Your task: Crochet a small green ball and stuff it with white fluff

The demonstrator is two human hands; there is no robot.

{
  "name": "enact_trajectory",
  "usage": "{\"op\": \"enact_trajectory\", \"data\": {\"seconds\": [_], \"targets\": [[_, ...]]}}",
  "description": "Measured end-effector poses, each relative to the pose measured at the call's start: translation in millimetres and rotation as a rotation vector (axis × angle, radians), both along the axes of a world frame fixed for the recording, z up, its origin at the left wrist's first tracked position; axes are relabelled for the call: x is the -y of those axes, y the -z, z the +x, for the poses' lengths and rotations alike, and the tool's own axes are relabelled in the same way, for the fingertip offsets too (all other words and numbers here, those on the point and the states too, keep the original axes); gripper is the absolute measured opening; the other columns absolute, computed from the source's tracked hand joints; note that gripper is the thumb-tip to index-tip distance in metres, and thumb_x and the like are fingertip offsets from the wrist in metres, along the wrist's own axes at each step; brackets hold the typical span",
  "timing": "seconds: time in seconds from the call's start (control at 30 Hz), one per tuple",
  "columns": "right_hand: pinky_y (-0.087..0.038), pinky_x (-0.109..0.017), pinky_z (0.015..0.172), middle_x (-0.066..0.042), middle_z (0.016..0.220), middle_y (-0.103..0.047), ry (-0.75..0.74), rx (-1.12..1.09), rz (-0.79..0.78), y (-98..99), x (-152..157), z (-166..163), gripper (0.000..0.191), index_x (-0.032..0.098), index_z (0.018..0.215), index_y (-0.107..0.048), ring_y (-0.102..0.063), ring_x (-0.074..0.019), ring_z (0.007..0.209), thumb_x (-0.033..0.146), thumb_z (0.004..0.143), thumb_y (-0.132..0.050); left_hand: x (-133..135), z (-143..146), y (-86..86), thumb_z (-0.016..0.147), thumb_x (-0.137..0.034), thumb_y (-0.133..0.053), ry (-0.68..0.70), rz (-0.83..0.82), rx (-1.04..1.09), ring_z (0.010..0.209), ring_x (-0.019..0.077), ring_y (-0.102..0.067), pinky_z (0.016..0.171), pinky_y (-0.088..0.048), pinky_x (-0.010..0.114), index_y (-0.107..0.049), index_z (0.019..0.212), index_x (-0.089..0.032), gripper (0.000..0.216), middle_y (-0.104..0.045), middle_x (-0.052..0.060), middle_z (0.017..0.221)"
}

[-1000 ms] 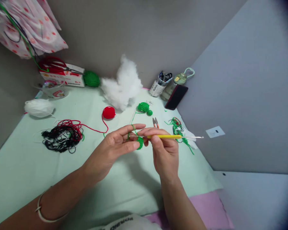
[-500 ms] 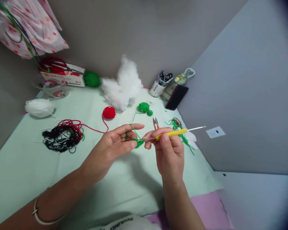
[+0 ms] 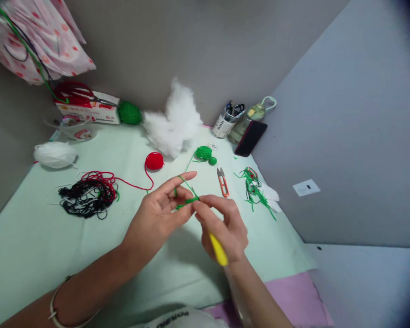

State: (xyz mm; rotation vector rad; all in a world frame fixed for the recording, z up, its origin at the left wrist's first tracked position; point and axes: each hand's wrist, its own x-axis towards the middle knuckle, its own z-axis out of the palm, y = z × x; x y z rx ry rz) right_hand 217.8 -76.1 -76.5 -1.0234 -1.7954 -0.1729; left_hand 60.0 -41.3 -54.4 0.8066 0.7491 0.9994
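Left hand (image 3: pixel 159 213) is raised over the mint-green cloth (image 3: pixel 37 237), palm turned inward. A small green crochet piece (image 3: pixel 186 202) is pinched between its thumb and fingers. A green yarn strand (image 3: pixel 183 180) is looped over the extended index finger and runs back to the small green yarn ball (image 3: pixel 204 153) further up the cloth.

Right hand (image 3: pixel 223 223) is closed around a yellow crochet hook (image 3: pixel 218 249), with the handle end pointed back toward the camera. Its fingertips are set against the crochet piece, touching the left thumb. The hook's tip is hidden behind the fingers, so it cannot be told whether it is in the stitches.

Red thread snips (image 3: pixel 222 182) are lying just beyond the hands, and green scrap threads (image 3: pixel 254 187) to the right of them. A red yarn ball (image 3: pixel 155 161) is seen near the left fingertips, with its strand trailing into a black and red yarn tangle (image 3: pixel 87 196) at left. White stuffing (image 3: pixel 174 123) is piled at the back wall. A bracelet (image 3: pixel 54 310) is worn on the left wrist.
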Motion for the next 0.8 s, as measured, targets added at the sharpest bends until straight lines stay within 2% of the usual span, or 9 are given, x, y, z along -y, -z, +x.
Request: {"op": "enact_trajectory", "data": {"seconds": [0.07,0.13,0.23,0.3,0.43,0.57,0.67,0.73,0.8], "targets": [[-0.063,-0.031,0.073,-0.006,0.105,-0.076,0.023,-0.007,0.049,0.2,-1.6,0.0,0.032,0.03,0.119,-0.076,-0.075,-0.0196,0.092,0.01,0.096,-0.066,-2.3,-0.3,3.6,0.082,-0.03,-0.086,0.104,-0.106,0.103,0.092,0.0174,-0.062,0.09,-0.05,0.031,-0.075,0.13,-0.027,0.049,-0.069,0.0,0.091],[-0.062,-0.032,0.069,-0.005,0.1,-0.076,-0.05,-0.233,-0.055,-2.9,-3.5,0.8,0.028,0.028,0.116,-0.076,-0.073,-0.0186,0.086,0.011,0.099,-0.061,-5.1,-1.8,5.5,0.084,-0.032,-0.084,0.164,-0.182,0.159,0.093,0.0179,-0.062,0.09,-0.051,0.032,-0.077,0.126,-0.023,0.044,-0.072,0.003,0.095],[-0.057,-0.031,0.06,-0.004,0.09,-0.075,-0.201,-0.651,-0.229,-9.4,-8.1,2.0,0.023,0.026,0.107,-0.077,-0.068,-0.016,0.073,0.017,0.104,-0.056,-7.9,-4.2,4.9,0.085,-0.03,-0.082,0.164,-0.167,0.191,0.094,0.0178,-0.063,0.093,-0.049,0.033,-0.078,0.124,-0.022,0.04,-0.073,0.004,0.097],[-0.058,-0.03,0.061,-0.004,0.092,-0.076,-0.286,-0.757,-0.316,-11.6,-11.8,1.4,0.02,0.025,0.102,-0.078,-0.07,-0.017,0.078,0.021,0.103,-0.059,-8.1,-4.6,3.9,0.087,-0.029,-0.081,0.174,-0.122,0.188,0.098,0.0184,-0.064,0.097,-0.047,0.033,-0.078,0.124,-0.025,0.038,-0.074,0.003,0.098],[-0.06,-0.031,0.067,-0.004,0.094,-0.078,-0.258,-0.698,-0.373,-9.4,-14.0,-3.4,0.02,0.026,0.105,-0.079,-0.072,-0.0163,0.08,0.02,0.103,-0.06,-5.7,-1.7,4.0,0.089,-0.029,-0.08,0.146,-0.045,0.133,0.099,0.0169,-0.065,0.097,-0.045,0.03,-0.079,0.12,-0.028,0.031,-0.075,0.0,0.096],[-0.062,-0.032,0.074,-0.005,0.101,-0.077,-0.1,-0.352,-0.198,-1.8,-7.6,-6.7,0.029,0.029,0.115,-0.078,-0.073,-0.0183,0.089,0.011,0.098,-0.063,-2.9,2.2,5.0,0.083,-0.027,-0.087,0.064,-0.07,0.131,0.093,0.0134,-0.064,0.092,-0.047,0.026,-0.078,0.122,-0.031,0.04,-0.073,-0.003,0.092],[-0.063,-0.035,0.079,-0.008,0.114,-0.076,-0.034,-0.121,-0.073,1.0,-4.7,-4.0,0.039,0.031,0.126,-0.075,-0.072,-0.0212,0.099,0.008,0.095,-0.067,-3.8,3.2,5.5,0.082,-0.028,-0.087,0.098,-0.177,0.211,0.098,0.0147,-0.064,0.092,-0.048,0.026,-0.08,0.119,-0.027,0.037,-0.075,0.0,0.099],[-0.062,-0.035,0.076,-0.006,0.107,-0.078,-0.065,-0.257,-0.104,-1.6,-5.6,-0.7,0.034,0.03,0.122,-0.077,-0.072,-0.0201,0.093,0.01,0.097,-0.064,-6.3,2.5,6.1,0.082,-0.029,-0.085,0.137,-0.229,0.253,0.098,0.0157,-0.064,0.092,-0.05,0.027,-0.083,0.113,-0.022,0.032,-0.075,0.003,0.106],[-0.059,-0.032,0.068,-0.004,0.094,-0.077,-0.129,-0.541,-0.204,-6.4,-8.0,1.8,0.026,0.029,0.111,-0.079,-0.069,-0.0166,0.08,0.014,0.101,-0.061,-8.9,1.0,6.4,0.082,-0.028,-0.084,0.142,-0.219,0.247,0.095,0.0154,-0.063,0.092,-0.05,0.028,-0.084,0.111,-0.021,0.029,-0.074,0.003,0.106]]}}
